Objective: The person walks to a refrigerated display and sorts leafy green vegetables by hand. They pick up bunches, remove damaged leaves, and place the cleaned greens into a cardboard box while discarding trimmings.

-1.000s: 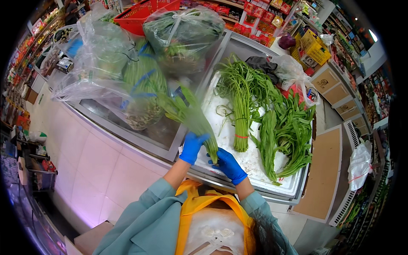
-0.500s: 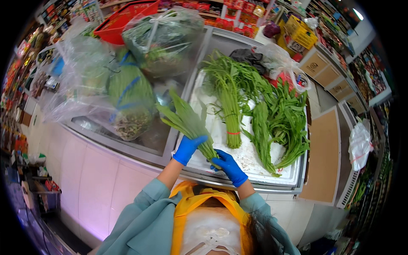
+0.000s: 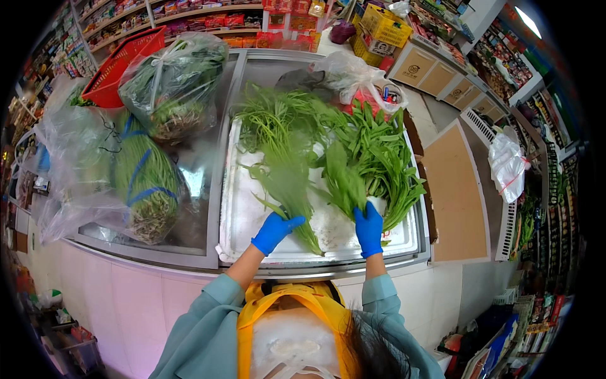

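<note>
My left hand point(image 3: 271, 233), in a blue glove, is closed at the lower side of a bunch of long green leafy stalks point(image 3: 288, 192), its thumb across them. That bunch is blurred and lies over thin-stemmed greens point(image 3: 257, 112) on a white foam tray point(image 3: 243, 196). Also in a blue glove, my right hand point(image 3: 369, 230) is closed around the lower part of some broad-leaved greens point(image 3: 343, 186). Those greens touch a larger leafy pile point(image 3: 385, 151) on the tray's right side. My fingertips are partly hidden by leaves.
To the left, clear bags of greens point(image 3: 173, 88) and a blue-banded bundle point(image 3: 148, 180) rest on a metal-framed counter point(image 3: 218, 189). A red basket point(image 3: 123, 66) stands behind them. White plastic bags point(image 3: 360, 76) lie beyond the tray; a cardboard panel point(image 3: 454, 196) borders its right.
My hands have moved apart. The left has lowered its leafy bunch over the tray's left side; the right has let go of that bunch and gripped broad-leaved greens. My view has turned rightward.
</note>
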{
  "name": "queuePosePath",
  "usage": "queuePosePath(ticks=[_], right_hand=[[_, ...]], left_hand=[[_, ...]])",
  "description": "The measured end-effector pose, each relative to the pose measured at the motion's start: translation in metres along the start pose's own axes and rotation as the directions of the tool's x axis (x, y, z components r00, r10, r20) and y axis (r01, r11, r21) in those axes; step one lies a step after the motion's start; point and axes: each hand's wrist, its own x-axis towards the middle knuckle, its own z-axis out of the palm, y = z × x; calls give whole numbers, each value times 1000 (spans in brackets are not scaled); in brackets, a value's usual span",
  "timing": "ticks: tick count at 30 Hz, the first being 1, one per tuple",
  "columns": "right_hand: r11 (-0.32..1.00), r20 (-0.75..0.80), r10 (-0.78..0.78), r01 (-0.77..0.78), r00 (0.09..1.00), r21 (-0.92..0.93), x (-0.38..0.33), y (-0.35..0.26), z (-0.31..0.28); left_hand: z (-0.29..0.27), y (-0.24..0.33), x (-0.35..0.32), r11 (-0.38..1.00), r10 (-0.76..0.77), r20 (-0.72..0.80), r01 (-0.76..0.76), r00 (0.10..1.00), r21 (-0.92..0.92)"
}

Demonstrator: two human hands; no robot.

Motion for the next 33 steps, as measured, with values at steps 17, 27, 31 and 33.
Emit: queuePosePath(ticks=[17,27,31,33], right_hand=[[573,489,-231,-289,841,767,-19,-170,95],[794,290,-593,605,751,56,-48,-163,91],[728,421,-440,590,793,-350,-69,-111,79],[788,475,-272,477,837,-390,-61,-95,69]], left_hand=[[-53,60,-28,894,55,-251,-160,966,-418],[-153,50,3,696,-34,-278,-177,960,-696],[-160,42,46,734,31,-293,-220,956,-642],[-172,23,74,867,224,-270,-318,936,-383]])
